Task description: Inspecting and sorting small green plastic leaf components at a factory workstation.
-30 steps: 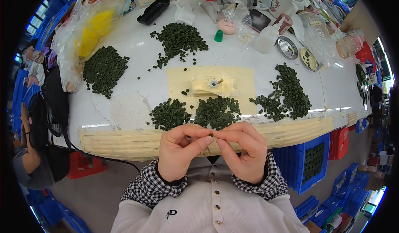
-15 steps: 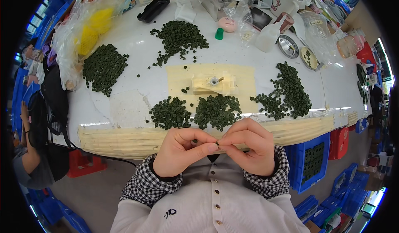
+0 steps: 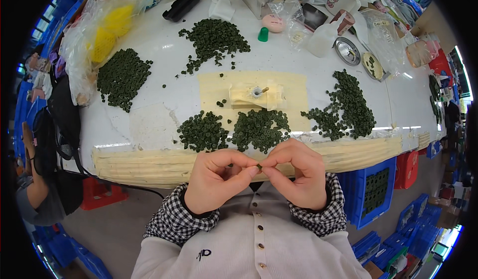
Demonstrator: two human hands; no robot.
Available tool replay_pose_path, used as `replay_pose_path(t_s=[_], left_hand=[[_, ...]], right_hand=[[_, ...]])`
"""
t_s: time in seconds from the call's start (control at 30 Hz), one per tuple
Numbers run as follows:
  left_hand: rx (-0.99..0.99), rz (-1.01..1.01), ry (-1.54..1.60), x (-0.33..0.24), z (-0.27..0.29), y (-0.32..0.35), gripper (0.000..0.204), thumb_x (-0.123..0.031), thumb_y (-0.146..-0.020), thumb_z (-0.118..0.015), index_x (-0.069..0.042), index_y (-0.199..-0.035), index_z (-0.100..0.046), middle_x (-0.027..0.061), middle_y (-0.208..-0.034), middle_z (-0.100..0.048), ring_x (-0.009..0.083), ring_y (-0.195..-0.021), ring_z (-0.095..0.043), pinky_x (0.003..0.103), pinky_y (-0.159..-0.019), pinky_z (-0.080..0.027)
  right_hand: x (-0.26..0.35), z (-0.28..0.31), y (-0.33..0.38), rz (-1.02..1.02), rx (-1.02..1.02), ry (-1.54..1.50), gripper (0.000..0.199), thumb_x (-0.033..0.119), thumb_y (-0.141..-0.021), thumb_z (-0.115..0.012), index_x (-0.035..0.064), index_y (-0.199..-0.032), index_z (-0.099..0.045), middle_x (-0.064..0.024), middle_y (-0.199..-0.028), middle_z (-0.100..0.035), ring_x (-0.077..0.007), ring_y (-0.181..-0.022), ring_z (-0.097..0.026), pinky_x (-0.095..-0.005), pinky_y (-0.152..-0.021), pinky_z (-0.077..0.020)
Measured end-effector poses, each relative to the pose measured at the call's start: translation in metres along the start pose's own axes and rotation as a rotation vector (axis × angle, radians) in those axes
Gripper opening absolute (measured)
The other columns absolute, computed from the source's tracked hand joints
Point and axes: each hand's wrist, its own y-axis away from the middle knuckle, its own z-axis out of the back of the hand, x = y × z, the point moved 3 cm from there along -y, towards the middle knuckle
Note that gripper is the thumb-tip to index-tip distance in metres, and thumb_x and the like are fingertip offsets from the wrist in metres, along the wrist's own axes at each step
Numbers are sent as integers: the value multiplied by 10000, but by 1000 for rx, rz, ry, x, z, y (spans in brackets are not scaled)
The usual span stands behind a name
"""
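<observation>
Just above the front of my shirt, at the table's near edge, my two hands meet fingertip to fingertip. Thumb and index finger of my left hand pinch a small dark green part. My right hand is also closed in a pinch, its fingertips on the part's other side. The fingertips hide much of it. Another dark spot shows under my left index finger, too small to name. Beyond my hands lie two piles of small dark green ring-shaped pieces, a left pile and a right pile.
A taped block with an upright metal pin stands behind these piles. More green pieces form a right heap, a far heap and a left heap. A blue crate stands below the table's right edge. Another person's arm shows far left.
The view has shifted slightly, and the table things sit a little higher. My fingertips have turned a bit around the small part, which shows more now. Both hands remain together.
</observation>
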Motion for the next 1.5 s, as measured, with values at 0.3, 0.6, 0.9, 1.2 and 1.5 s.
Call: replay_pose_path(t_s=[0.3,0.6,0.9,1.2,1.5], left_hand=[[-76,-139,-92,4,0,0,58,0,-801,-649,13,-856,-662,-23,-744,-579,-16,-518,-354,172,-459,-273],[-316,-258,-497,-14,21,6,105,19,-768,-663,20,-873,-667,-39,-596,-404,23,-501,-314,201,-466,-252],[-594,-267,-144,-20,53,12,194,16,-831,-597,8,-1024,-604,-53,-659,-434,19,-599,-348,175,-544,-270],[-152,-95,691,-10,39,13,271,28,-945,-330,43,-1176,-471,265,-1292,-448,302,-1215,-472,312,-1018,-435],[-32,-74,785,1,45,15,222,-138,-969,-455,7,-1108,-549,121,-1001,-639,129,-810,-639,200,-688,-523]], right_hand=[[-3,-7,3,-118,3,-71,124,-50,-725,-656,-19,-843,-633,-101,-809,-614,-155,-691,-611,-242,-626,-485],[-1,11,-1,-96,-145,239,133,-62,-709,-675,-5,-823,-634,-81,-787,-615,-185,-675,-584,-268,-592,-467],[-8,0,-4,78,48,673,134,50,-681,-711,40,-763,-605,-58,-735,-544,-249,-746,-495,-342,-668,-415],[-7,-5,-8,170,102,796,145,93,-697,-696,57,-779,-583,-56,-747,-516,-245,-739,-488,-347,-665,-403],[-6,10,-2,102,140,723,135,91,-705,-679,71,-786,-574,-45,-755,-512,-230,-743,-482,-330,-675,-393]])
